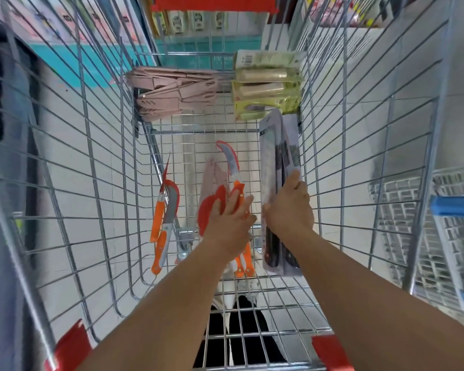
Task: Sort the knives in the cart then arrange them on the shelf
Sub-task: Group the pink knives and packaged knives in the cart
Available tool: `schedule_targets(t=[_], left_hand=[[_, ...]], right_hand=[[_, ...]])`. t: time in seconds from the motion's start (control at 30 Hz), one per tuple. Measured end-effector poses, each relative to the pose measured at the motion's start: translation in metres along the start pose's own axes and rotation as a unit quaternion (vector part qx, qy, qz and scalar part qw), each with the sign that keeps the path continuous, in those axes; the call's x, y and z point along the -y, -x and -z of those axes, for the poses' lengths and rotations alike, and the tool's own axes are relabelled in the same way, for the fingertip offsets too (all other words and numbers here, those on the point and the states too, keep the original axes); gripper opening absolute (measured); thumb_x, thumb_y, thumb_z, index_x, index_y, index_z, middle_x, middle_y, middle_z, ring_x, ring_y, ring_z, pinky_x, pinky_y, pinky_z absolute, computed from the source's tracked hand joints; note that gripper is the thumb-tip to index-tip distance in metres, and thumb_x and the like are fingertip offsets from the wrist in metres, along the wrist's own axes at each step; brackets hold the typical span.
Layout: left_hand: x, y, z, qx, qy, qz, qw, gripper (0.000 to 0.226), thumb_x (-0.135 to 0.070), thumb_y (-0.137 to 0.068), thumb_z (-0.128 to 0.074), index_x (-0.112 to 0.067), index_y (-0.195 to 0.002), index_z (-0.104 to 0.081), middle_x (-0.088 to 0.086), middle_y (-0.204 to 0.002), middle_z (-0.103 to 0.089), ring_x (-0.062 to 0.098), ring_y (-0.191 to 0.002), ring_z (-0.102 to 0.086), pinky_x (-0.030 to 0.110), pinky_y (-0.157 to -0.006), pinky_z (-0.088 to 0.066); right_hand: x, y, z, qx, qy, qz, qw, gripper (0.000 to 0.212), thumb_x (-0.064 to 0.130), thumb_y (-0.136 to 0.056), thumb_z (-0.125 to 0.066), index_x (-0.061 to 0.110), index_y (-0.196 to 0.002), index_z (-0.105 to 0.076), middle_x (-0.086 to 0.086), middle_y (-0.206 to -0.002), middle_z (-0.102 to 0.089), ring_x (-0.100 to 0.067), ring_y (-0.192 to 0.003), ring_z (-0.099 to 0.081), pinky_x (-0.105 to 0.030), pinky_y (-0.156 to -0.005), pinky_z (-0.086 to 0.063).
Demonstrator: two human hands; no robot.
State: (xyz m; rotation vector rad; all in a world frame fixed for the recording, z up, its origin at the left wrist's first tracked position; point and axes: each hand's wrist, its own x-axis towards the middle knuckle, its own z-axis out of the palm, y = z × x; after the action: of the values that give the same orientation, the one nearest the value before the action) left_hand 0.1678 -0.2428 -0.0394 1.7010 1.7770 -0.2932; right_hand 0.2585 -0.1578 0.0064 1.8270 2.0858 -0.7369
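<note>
From the head camera, both bare arms reach down into a wire shopping cart point(97, 162) with red corner caps. The left hand point(229, 218) lies on a bunch of orange-handled knives point(236, 183) in the middle of the cart floor, its fingers fairly straight and spread over the red-edged packaging and the orange handles; whether any finger curls under a handle cannot be told. One curved blade from this bunch points away from the person. More orange handles show just below the left wrist.

The right hand point(289, 207) grips a long grey pack of dark-handled knives point(275, 167) lying along the cart's right wall, thumb on the near face and fingers curled round the far edge; this grip is pinching the pack near its middle.

Near the left wall another pair of orange-handled knives point(162, 223) leans against the wire, apart from both hands.

At the far end of the cart a heap of pink knives point(172, 92) lies on the left, and a stack of green packs point(267, 87) with pale handles lies on the right, touching the top end of the grey pack.

Beyond the cart's far end a shelf point(196, 21) holds hanging packs. A second wire cart with a blue handle point(453, 207) stands to the right
</note>
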Motion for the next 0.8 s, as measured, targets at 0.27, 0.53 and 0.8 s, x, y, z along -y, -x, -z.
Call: schedule_targets(t=[0.27,0.53,0.8], left_hand=[[0.03,0.024,0.005,0.014,-0.038,0.008,0.999,0.044,-0.032,-0.101,-0.035,-0.024,-0.144,-0.033,-0.004,-0.16,0.014,0.03,-0.144,0.022,0.057,-0.117,-0.004],[0.044,0.034,0.001,-0.004,-0.005,-0.035,0.999,0.048,-0.025,-0.1,-0.04,-0.03,-0.146,-0.029,-0.002,-0.16,0.012,0.023,-0.147,0.013,0.047,-0.118,-0.009],[0.056,0.052,0.004,-0.15,0.141,0.195,0.959,0.066,-0.014,-0.088,-0.055,-0.023,-0.145,-0.023,0.01,-0.15,-0.021,0.029,-0.136,-0.024,0.036,-0.112,-0.025]], right_hand=[[0.006,0.005,-0.014,0.01,0.049,0.003,0.999,0.101,0.037,-0.09,-0.058,-0.003,-0.147,0.014,-0.023,-0.149,-0.015,-0.036,-0.14,-0.019,-0.038,-0.114,-0.023],[-0.001,0.011,-0.029,0.02,0.167,0.0,0.986,0.081,0.028,-0.095,-0.041,0.002,-0.148,0.015,-0.015,-0.158,0.013,-0.032,-0.145,0.004,-0.043,-0.117,-0.008],[0.025,0.023,-0.034,0.022,0.126,0.087,0.988,0.074,0.023,-0.095,-0.042,0.012,-0.152,0.004,-0.01,-0.159,0.008,-0.033,-0.145,0.004,-0.045,-0.117,-0.003]])
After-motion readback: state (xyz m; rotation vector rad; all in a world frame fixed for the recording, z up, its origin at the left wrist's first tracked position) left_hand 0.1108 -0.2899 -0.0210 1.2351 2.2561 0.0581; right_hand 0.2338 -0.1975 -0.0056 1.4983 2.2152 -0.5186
